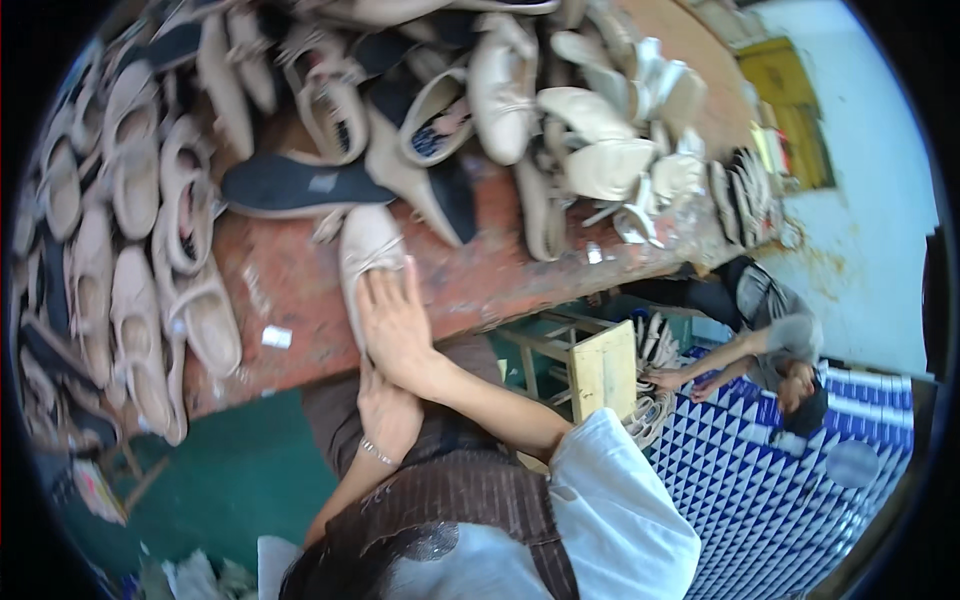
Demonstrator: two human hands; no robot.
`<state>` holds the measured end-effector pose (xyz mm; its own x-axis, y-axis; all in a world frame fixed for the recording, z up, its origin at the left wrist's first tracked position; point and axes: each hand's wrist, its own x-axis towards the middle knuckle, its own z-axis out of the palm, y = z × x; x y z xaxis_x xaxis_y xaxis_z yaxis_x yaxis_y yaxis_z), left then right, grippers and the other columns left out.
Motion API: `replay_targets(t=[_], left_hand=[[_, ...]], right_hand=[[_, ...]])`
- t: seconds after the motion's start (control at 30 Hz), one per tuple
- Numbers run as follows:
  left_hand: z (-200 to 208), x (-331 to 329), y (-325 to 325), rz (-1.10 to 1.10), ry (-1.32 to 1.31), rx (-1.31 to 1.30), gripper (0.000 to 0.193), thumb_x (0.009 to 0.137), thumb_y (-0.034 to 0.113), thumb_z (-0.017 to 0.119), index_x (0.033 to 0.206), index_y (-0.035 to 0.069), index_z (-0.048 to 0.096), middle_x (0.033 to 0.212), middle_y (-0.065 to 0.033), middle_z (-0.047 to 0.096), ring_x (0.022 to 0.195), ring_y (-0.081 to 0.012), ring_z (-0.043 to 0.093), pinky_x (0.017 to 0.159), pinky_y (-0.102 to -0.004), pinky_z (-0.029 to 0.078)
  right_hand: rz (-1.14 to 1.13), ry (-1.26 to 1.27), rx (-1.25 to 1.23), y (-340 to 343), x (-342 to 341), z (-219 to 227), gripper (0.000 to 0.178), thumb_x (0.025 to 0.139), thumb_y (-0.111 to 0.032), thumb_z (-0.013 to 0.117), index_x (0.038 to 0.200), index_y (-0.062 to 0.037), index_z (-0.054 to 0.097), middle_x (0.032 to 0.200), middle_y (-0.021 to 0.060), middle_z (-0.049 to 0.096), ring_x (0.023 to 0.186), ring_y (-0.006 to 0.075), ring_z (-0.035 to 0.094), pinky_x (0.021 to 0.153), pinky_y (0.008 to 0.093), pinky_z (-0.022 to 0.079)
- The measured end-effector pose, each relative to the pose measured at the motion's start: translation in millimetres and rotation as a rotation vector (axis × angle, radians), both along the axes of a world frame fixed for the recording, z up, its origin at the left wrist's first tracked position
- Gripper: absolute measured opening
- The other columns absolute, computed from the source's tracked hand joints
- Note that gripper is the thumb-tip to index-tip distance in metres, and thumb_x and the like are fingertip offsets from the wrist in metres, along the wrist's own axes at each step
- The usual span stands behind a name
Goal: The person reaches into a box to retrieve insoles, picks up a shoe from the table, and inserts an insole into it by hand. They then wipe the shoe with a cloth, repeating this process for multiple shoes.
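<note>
A pale pink ballet flat (pixel 366 250) with a small bow lies at the front edge of the table, toe pointing away from me. My right hand (pixel 396 325) lies over its opening, the fingers stretched out flat into the shoe. At the heel end, my left hand (pixel 388 415), with a bracelet at the wrist, closes around the back of the shoe. Its fingers are partly covered by my right hand. Just beyond the toe, a shoe (pixel 300 186) lies on its side with its dark sole showing.
Several beige flats (pixel 137 330) stand in rows at the left of the red, worn table (pixel 290 265). More shoes are heaped along the back, with white ones (pixel 610 165) at right. A wooden stool (pixel 603 370) stands beside a co-worker (pixel 785 340) bending near stacked blue-and-white boxes (pixel 760 500).
</note>
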<state>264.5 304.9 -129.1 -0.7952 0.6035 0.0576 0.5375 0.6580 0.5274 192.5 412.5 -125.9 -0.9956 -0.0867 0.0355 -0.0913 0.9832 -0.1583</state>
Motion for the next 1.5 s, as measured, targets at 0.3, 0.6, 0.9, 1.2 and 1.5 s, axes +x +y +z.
replay_targets(t=[0.3, 0.6, 0.9, 1.2, 1.5], left_hand=[[15, -8, 10, 0.020, 0.115, 0.085, 0.041, 0.078, 0.011, 0.069, 0.112, -0.009, 0.059, 0.114, -0.0293, 0.057, 0.113, -0.0459, 0.052, 0.096, -0.0513, 0.043], [54, -86, -163, 0.421, -0.515, 0.624, 0.075, 0.064, 0.023, 0.074, 0.130, -0.004, 0.055, 0.124, -0.0166, 0.061, 0.109, -0.0275, 0.062, 0.097, -0.0385, 0.050], [201, -287, -305, 0.958, 0.816, 0.276, 0.044, 0.097, 0.027, 0.062, 0.126, -0.006, 0.056, 0.120, -0.0176, 0.063, 0.110, -0.0262, 0.059, 0.099, -0.0363, 0.044], [34, -244, -115, 0.574, 0.400, -0.074, 0.077, 0.079, 0.023, 0.075, 0.144, 0.004, 0.038, 0.122, -0.0220, 0.054, 0.112, -0.0408, 0.053, 0.094, -0.0468, 0.046], [85, -199, -157, 0.766, -0.096, 0.493, 0.029, 0.099, 0.006, 0.049, 0.122, -0.005, 0.063, 0.105, -0.0119, 0.070, 0.096, -0.0177, 0.065, 0.085, -0.0320, 0.050]], right_hand=[[0.076, 0.071, -0.030, 5, -24, -21, 0.019, 0.083, -0.012, 0.054, 0.081, -0.0016, 0.069, 0.070, 0.0091, 0.058, 0.081, 0.0268, 0.063, 0.109, 0.0765, 0.008], [-0.327, 0.358, -1.084, 208, 61, 140, 0.016, 0.093, -0.010, 0.063, 0.098, -0.0004, 0.074, 0.094, 0.0090, 0.074, 0.093, 0.0164, 0.068, 0.085, 0.0304, 0.052], [-1.473, 0.567, -0.431, 480, 20, 57, 0.063, 0.083, -0.057, 0.066, 0.082, 0.0055, 0.069, 0.074, 0.0129, 0.066, 0.071, 0.0207, 0.064, 0.057, 0.0346, 0.049], [-0.583, 0.813, -1.772, 443, 20, 133, 0.037, 0.098, -0.020, 0.058, 0.129, 0.0000, 0.053, 0.126, 0.0140, 0.060, 0.119, 0.0265, 0.056, 0.107, 0.0450, 0.041], [0.198, 0.321, -1.922, 276, 21, 214, 0.040, 0.077, 0.007, 0.057, 0.114, -0.0017, 0.044, 0.093, 0.0059, 0.045, 0.083, 0.0157, 0.048, 0.081, 0.0344, 0.035]])
